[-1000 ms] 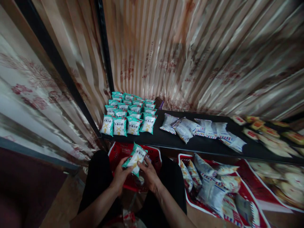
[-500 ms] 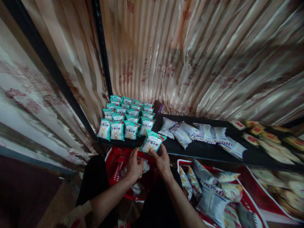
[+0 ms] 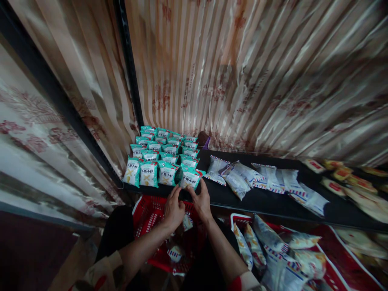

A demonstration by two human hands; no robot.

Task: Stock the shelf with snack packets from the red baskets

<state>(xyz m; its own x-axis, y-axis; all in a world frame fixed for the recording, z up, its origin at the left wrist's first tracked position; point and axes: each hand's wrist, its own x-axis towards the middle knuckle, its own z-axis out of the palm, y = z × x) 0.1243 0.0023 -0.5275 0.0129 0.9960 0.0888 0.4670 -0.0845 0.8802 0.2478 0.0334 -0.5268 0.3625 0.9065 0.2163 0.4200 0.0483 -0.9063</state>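
Right hand (image 3: 201,204) grips a small white-and-teal plastic snack bag (image 3: 189,178), thumb on its lower front and fingers at its right edge; left hand (image 3: 174,208) is loosely opened beside the lower left corner, and I cannot tell if it touches. One second ago both hands held this bag over the red plastic basket (image 3: 138,216); now it is at the front edge of the black shelf (image 3: 257,201), more upright than half a second ago. It partly covers the similar bag (image 3: 189,161) behind it. To its left I count three front bags (image 3: 148,173); the rows behind overlap, so their number is uncertain. About six greyish bags with striped ends (image 3: 216,167) lie farther right. Inside the basket, a few packets (image 3: 175,254) are dim and partly hidden by the arms.
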